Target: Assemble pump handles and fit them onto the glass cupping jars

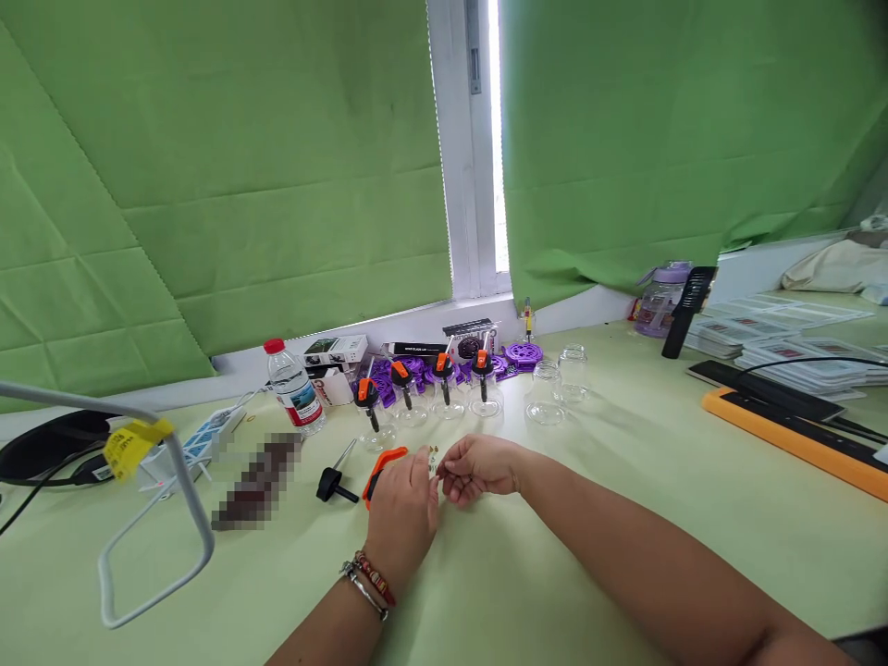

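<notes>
My left hand point(403, 499) is closed, back toward me, with its thumb and fingertips turned to my right hand point(478, 470). The right fingers are curled in a pinch close to the left fingertips. A small pale piece with gold-brown marks point(434, 458) shows between the hands; what each hand grips is too small to make out. Partly behind my left hand is an orange and black part point(385, 462); I cannot tell whether the hand touches it. Left of it lies a black cap with a thin tube point(335, 484).
Several clear jars with black-and-orange tops point(448, 393) stand behind my hands, two plain glass jars point(545, 398) to their right. Purple plastic parts point(524, 355) lie behind. A water bottle point(295, 388), a grey wire frame point(198, 499) and an orange-black bar point(783, 435) flank the work area.
</notes>
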`<state>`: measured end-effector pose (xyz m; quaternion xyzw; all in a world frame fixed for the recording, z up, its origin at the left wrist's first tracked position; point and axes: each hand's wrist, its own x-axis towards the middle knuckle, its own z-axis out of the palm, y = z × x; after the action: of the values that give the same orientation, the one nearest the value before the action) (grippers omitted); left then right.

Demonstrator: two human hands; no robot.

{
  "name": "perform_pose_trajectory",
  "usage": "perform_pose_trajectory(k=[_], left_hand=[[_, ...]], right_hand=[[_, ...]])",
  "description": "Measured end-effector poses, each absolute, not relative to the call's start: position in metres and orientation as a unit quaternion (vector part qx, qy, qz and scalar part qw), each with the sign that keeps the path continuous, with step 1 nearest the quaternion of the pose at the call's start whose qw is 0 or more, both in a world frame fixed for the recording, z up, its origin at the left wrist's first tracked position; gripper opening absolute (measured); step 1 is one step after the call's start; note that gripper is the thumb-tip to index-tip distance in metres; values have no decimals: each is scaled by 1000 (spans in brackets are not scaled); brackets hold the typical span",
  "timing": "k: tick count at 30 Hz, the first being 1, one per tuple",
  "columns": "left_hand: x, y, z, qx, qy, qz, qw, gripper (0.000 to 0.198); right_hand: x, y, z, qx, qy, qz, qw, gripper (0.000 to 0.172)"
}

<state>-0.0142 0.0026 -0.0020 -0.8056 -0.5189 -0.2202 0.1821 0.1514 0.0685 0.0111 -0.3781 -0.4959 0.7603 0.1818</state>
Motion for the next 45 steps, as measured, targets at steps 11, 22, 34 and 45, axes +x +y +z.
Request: perform_pose_trajectory(k=[11,22,34,45], left_hand=[[-17,4,-1,-813,-493,-241,195,34],[-17,2,0,-818,-499,-221,182,33],[-17,3,-1,-820,-506,-206,170,34],[-17,2,-1,-822,-509,-197,160,33]], right_hand=[[186,101,18,-415,-371,752,352,23],[199,113,6,-482,-451,655,366,12],[207,122,-7,-527,-616,488,322,11],[220,117,6,-510,-652,478,295,7]])
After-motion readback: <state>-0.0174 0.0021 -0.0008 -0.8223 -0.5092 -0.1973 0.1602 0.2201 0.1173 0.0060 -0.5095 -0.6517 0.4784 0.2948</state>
